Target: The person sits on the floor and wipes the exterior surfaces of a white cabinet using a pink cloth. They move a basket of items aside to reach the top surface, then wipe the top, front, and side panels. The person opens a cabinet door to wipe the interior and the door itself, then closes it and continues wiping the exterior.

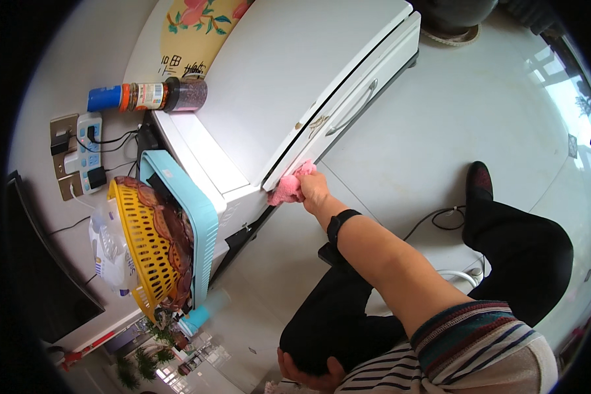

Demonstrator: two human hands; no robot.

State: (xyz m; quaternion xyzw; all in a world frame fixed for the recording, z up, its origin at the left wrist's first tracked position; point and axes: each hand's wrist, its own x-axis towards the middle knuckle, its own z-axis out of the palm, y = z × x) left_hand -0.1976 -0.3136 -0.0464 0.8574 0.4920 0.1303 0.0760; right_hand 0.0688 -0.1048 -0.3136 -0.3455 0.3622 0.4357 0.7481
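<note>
My right hand (314,191), with a black band on the wrist, grips a bunched pink cloth (288,191). The cloth touches the lower corner of a white household unit's door edge (274,183), near its base. A curved metal handle (352,108) and gold-coloured ornament (317,126) are on the unit's front, farther up. My left hand (311,372) rests at my bent knee in black trousers, fingers spread, with no object visible in it; part of it is hidden.
A yellow perforated basket (147,246) and a light-blue plastic basket (204,236) stand at the left. Stacked jars (150,96) are near a power strip (88,152). A cable (445,219) lies coiled on the tiled floor by my shoe (479,182).
</note>
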